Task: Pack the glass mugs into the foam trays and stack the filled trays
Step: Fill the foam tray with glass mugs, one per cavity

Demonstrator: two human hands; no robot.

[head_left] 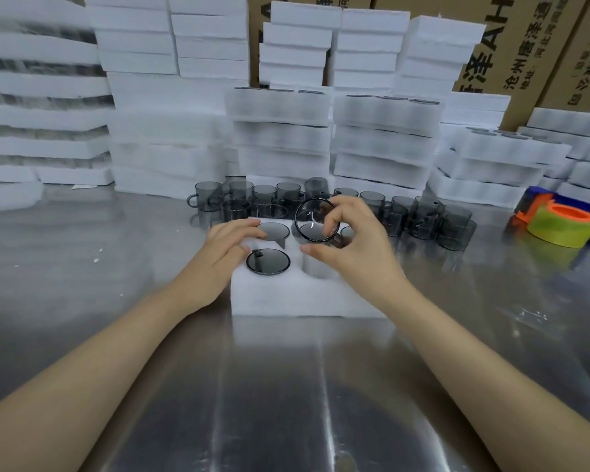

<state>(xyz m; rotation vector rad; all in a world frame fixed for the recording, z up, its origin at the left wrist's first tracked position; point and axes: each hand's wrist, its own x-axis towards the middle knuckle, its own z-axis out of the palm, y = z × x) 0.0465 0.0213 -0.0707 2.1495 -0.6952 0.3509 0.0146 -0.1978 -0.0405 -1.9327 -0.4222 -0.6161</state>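
right hand [351, 247] pinches a smoky-grey transparent mug [315, 226] by the rim, tilted mouth-to-camera over the white foam tray [286, 298]; left hand [225, 253] rests flat on tray, fingers relaxed.

Stretches both bare forearms forward, converging. Rests left hand [230, 248] palm-down, fingers nearly straight, slightly spread. Holds right hand [351, 243] a little higher, wrist bent, pinching tilted glass mug [315, 221] between thumb and curled fingers.

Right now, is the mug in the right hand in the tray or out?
Out. The right hand holds the mug tilted above the foam tray, not seated in a pocket.
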